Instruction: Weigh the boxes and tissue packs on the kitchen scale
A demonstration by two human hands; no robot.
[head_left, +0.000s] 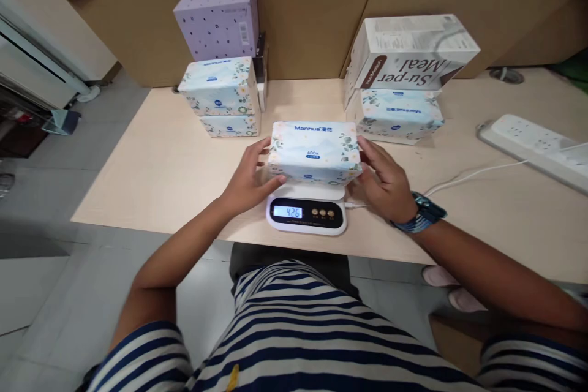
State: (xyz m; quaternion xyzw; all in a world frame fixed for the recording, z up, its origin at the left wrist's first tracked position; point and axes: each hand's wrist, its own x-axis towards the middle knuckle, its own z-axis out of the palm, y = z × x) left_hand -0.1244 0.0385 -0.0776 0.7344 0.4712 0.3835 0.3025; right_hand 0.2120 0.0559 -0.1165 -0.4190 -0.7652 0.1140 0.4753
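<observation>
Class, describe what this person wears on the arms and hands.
Both sleeves are short, striped navy and white. The left hand has no glove or watch; the right hand is also gloveless, but above it sits a dark watch with a patterned blue band.

The white paper pack [315, 146], printed with flowers, leaves and blue Manhua lettering, is broad face up over the platform [316, 192] of the white scale [307, 214]. The scale lies flat on the tabletop [160, 177], its black panel [307, 218] carrying a lit display [287, 212] and three round buttons [323, 212].

Stockroom-like workspace | cartons [303, 24] (stacked, brown) | desk [151, 184] | digital scale [307, 216]
</observation>
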